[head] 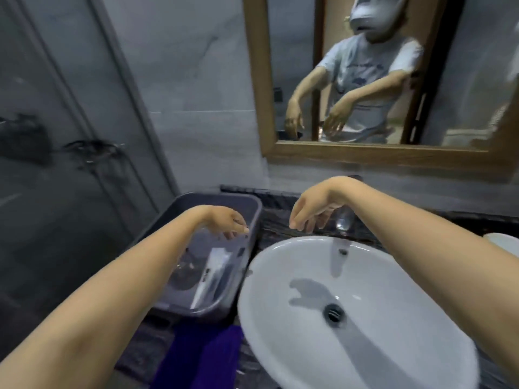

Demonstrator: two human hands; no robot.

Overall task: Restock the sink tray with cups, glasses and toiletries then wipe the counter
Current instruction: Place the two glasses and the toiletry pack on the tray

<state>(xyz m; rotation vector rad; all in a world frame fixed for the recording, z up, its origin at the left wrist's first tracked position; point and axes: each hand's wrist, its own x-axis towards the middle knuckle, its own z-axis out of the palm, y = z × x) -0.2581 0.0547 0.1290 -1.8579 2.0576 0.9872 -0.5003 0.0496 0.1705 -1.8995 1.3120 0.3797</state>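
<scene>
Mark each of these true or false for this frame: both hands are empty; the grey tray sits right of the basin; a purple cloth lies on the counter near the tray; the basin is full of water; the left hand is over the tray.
1. Both hands are empty. True: the left hand and right hand hold nothing, fingers loose.
2. The grey tray sits right of the basin. False: it sits to its left.
3. A purple cloth lies on the counter near the tray. True.
4. The basin is full of water. False: its drain is exposed.
5. The left hand is over the tray. True.
</scene>
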